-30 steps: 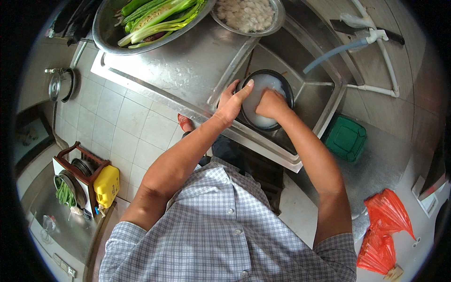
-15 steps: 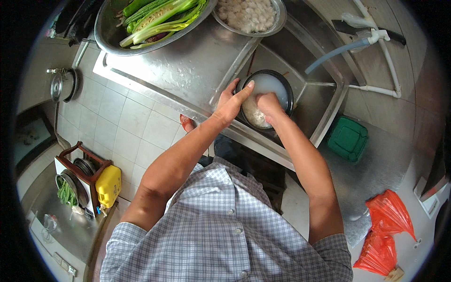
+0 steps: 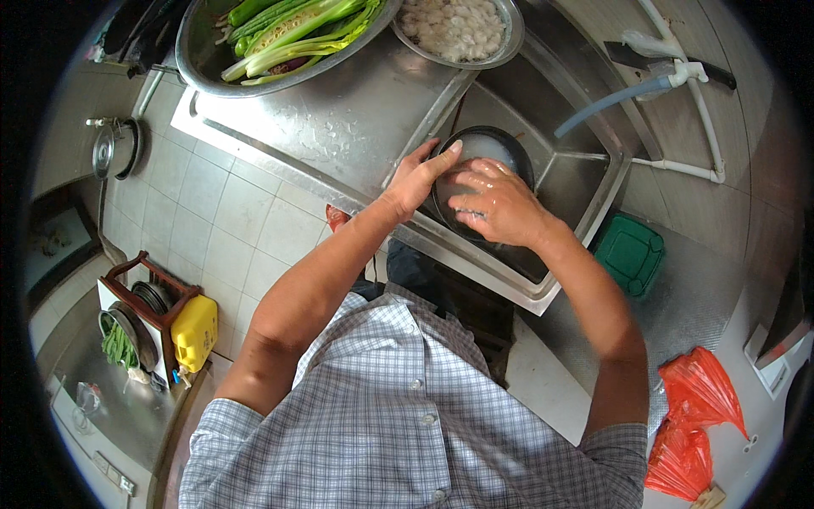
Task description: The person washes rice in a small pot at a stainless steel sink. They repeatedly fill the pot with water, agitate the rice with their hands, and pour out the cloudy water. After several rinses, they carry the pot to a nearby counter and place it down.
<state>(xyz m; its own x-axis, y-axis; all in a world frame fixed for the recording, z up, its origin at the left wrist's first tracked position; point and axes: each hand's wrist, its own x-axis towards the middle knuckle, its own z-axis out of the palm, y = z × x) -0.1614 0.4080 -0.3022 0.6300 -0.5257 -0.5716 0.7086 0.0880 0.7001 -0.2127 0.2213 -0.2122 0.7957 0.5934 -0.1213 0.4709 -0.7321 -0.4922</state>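
A round dark pot [image 3: 527,163] stands in the metal sink [image 3: 581,182], holding cloudy white water [image 3: 487,146]. My left hand [image 3: 415,181] grips the pot's left rim, its thumb over the edge and its fingers around the outside. Over the pot, my right hand [image 3: 509,208] is open, palm down, with wet fingers spread. Nothing shows in its grasp. Its fingers and back hide most of what lies in the pot.
Left of the sink basin is a wet steel drainboard [image 3: 339,127]. Beyond it are a large metal bowl of green vegetables [image 3: 292,42] and a bowl of pale pieces in water [image 3: 462,30]. A blue-grey hose [image 3: 610,103] reaches over the sink. A green bin [image 3: 629,254] stands right.
My right hand has come up out of the pale, grainy contents and spread its fingers, shifting toward the near right side. My left hand keeps hold of the rim.
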